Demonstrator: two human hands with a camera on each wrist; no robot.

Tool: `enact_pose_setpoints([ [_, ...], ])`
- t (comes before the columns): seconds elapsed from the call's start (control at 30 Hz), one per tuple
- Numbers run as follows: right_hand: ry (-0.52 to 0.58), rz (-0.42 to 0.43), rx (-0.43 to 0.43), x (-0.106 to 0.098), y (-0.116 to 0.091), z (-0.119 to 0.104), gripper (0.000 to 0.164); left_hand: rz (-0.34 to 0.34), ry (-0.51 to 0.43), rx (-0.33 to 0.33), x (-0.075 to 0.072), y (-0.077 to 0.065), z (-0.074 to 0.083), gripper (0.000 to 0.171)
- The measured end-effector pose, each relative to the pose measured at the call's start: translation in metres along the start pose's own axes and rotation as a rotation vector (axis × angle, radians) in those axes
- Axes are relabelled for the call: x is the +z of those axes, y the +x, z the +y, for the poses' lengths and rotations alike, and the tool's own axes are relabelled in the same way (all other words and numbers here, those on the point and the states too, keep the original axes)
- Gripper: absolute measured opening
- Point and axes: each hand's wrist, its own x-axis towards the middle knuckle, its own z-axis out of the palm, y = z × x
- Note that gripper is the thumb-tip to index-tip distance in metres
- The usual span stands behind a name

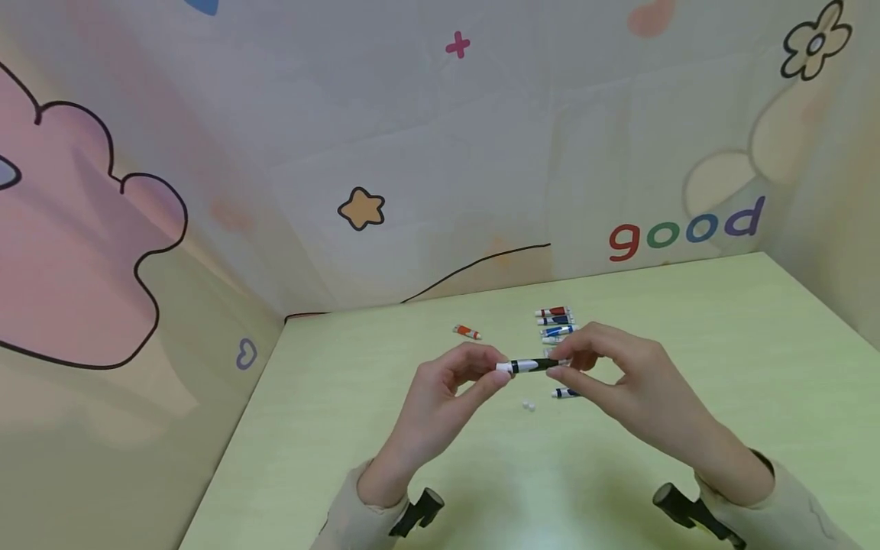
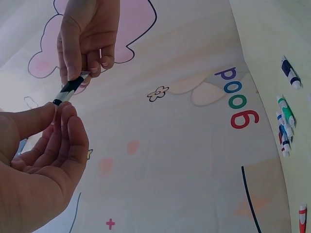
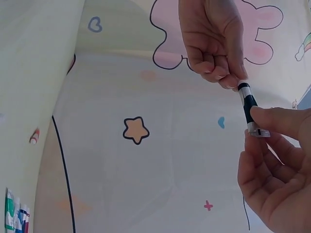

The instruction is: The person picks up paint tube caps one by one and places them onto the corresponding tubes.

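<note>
Soft shadows cross the table [image 1: 309, 435] (wrist views look dimmer).

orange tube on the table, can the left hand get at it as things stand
Probably yes, once the left hand lets go of the dark tube it pinches: the orange tube lies farther out, apart from the other tubes, with nothing visible in the way.

This looks like a small screened-off corner, dressed in a childlike way, rather than a working kitchen or workshop. A pale green table [image 1: 687, 321] stands against a creased, cloth-like backdrop [image 1: 412, 114] that encloses its back and sides. Printed there are a star [image 1: 361, 208], a flower [image 1: 816, 41] and the word "good" [image 1: 689, 228] in coloured letters. Whether it's inside a home, school or studio can't be told.
</note>
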Motion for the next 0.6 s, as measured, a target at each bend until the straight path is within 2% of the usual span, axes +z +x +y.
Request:
enact_pose_setpoints([
  [0.13, -0.018, 0.011, -0.063, 0.001, 0.0004, -0.0006, 0.04, 0.006, 0.044, 0.008, 0.0005, -0.0007, 0.0024, 0.013],
  [0.27, 0.004, 0.012, -0.104, 0.0021, -0.0001, -0.0014, 0.013, 0.017, 0.012, 0.001, 0.0008, -0.0009, 0.0033, 0.012],
  [0.4, 0.026, 0.008, -0.118, 0.0045, -0.0011, -0.0017, 0.03, 0.034, -0.042, -0.006, 0.0012, -0.0004, 0.0026, 0.012],
  [0.6, 0.014, 0.041, -0.181, 0.007, -0.0011, -0.0014, 0.03, 0.028, -0.043, -0.023, 0.0008, -0.0004, 0.0018, 0.012],
])
